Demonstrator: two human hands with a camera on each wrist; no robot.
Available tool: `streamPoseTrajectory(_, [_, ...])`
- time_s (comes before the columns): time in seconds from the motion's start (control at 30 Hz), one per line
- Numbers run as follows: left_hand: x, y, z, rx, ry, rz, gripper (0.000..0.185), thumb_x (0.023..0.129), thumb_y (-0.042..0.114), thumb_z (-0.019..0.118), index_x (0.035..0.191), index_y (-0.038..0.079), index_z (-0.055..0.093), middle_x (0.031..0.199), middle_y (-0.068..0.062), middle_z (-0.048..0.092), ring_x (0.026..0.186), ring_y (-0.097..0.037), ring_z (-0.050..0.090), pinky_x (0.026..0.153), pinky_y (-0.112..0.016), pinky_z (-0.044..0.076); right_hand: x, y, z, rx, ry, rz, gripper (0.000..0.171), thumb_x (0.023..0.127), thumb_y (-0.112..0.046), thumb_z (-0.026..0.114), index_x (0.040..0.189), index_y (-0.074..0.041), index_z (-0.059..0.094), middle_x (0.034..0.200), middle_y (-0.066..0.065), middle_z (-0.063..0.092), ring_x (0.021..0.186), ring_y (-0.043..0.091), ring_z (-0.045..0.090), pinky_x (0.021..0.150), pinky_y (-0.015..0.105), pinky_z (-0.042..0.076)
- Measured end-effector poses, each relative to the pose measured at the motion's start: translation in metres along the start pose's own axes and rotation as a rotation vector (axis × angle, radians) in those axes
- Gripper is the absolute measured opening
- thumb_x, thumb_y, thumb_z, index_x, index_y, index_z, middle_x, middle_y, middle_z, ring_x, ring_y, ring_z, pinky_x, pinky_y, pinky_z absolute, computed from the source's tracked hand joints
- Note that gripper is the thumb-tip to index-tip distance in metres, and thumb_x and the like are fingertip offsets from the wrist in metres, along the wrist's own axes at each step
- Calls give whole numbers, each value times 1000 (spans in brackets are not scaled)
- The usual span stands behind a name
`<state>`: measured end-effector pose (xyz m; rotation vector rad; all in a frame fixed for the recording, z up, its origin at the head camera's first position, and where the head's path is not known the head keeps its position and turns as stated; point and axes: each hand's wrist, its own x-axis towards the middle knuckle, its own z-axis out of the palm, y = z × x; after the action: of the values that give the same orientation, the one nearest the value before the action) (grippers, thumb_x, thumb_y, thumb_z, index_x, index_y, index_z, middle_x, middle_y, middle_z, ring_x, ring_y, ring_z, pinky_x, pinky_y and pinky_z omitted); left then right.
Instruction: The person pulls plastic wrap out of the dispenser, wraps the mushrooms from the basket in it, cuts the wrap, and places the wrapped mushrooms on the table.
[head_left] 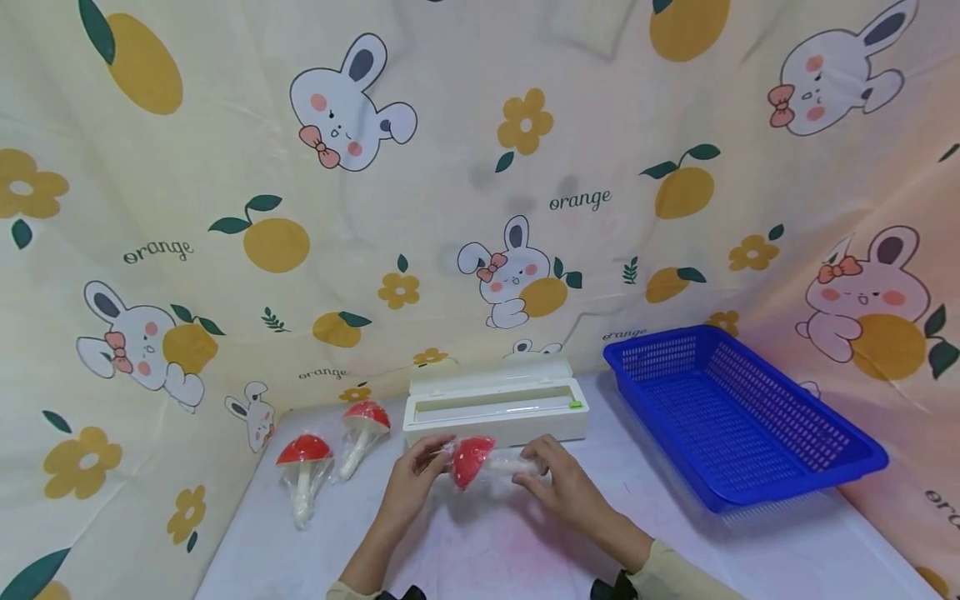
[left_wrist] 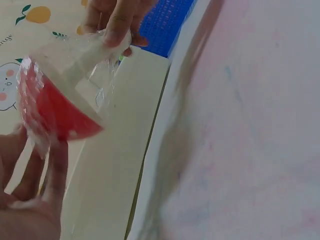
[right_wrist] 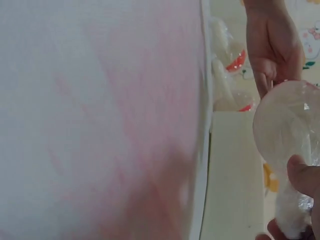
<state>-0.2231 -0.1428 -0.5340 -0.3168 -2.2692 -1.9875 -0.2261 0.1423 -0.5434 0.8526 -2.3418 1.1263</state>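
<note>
A toy mushroom [head_left: 472,462] with a white-dotted red cap lies sideways between my two hands, wrapped in clear plastic film. At the cap end, my left hand [head_left: 414,477] pinches the film and cap with its fingertips. My right hand [head_left: 558,479] pinches the wrapped stem end between thumb and fingers. In the left wrist view the red cap [left_wrist: 60,110] rests at the left fingertips. The right wrist view shows the pale underside [right_wrist: 285,125] of the cap under shiny film. Just behind the hands stands a white cling film dispenser [head_left: 495,429] with its lid raised.
Two more wrapped red mushrooms, one nearer [head_left: 303,475] and one farther [head_left: 364,433], lie left of the dispenser. A blue plastic basket [head_left: 720,492] stands at the right. A patterned cloth [head_left: 450,167] hangs behind the white-covered table [head_left: 480,558].
</note>
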Motion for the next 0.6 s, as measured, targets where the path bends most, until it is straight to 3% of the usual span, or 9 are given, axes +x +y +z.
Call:
streamPoseTrajectory(0.17, [-2,0,-2,2,-17,-11,32,102,10,73,134,7,70,130,-13,71,111,-19,70,92,-26,60,1,0,-2,-78,48,25,33,82,-16,94,109,-11,75,101,-4,70,89,10,62,74,40,60])
streamPoseTrajectory(0.37, [-1,-5,2,-49,38,-72,20,99,9,78,116,1,75,105,-10,76,89,-16,71,84,-34,64,-1,0,-3,-51,-43,83,27,89,-19,89,113,-9,80,101,0,80,85,5,67,74,32,59])
streamPoseTrajectory(0.6, [-1,-9,6,-10,60,-57,12,101,8,75,106,-3,75,95,-9,76,79,-14,69,76,-36,64,-5,2,-3,-38,-104,61,21,93,-19,85,110,-7,81,95,-3,78,83,2,64,72,29,59])
